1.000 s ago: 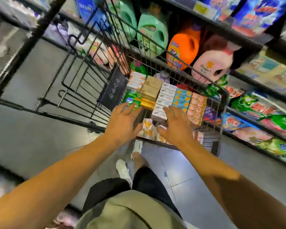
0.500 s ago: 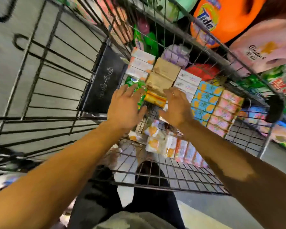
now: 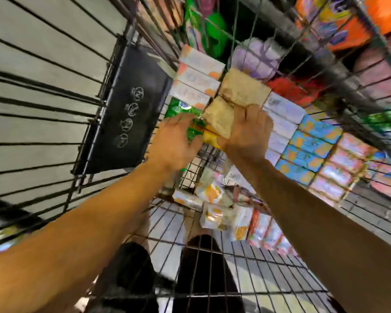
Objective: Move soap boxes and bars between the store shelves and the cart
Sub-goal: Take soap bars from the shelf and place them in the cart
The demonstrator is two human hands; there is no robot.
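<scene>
Both hands down inside the wire cart (image 3: 212,256), working at the stacked soap. Right hand (image 3: 246,134) curled over the near edge of the tan soap boxes (image 3: 233,102), fingers wrapped on the lower box, thumb side hidden. Left hand (image 3: 174,141) laid flat-ish on the green soap pack (image 3: 181,109), fingers extended and touching it, thumb near the yellow bar (image 3: 209,138) wedged between the two hands; grasp not clear, looks like pressing rather than clamping. Tan boxes sitting on the cart's upper tier, two stacked at an angle, touching the white soap boxes (image 3: 199,77) on the left side and another white stack (image 3: 282,118) on the right. Blue-and-orange soap boxes (image 3: 309,147) in a row just beside those, pink boxes (image 3: 345,168) next over. Loose wrapped bars (image 3: 215,199) lying lower in the basket, under the forearms. Black child-seat flap (image 3: 127,114) upright against the cart wall, left of the soap. Purple pack (image 3: 255,55) behind the tan boxes, beyond the wire. Shelf goods past the cart blurred, orange and green containers only. Legs in dark shorts seen through the cart floor.
</scene>
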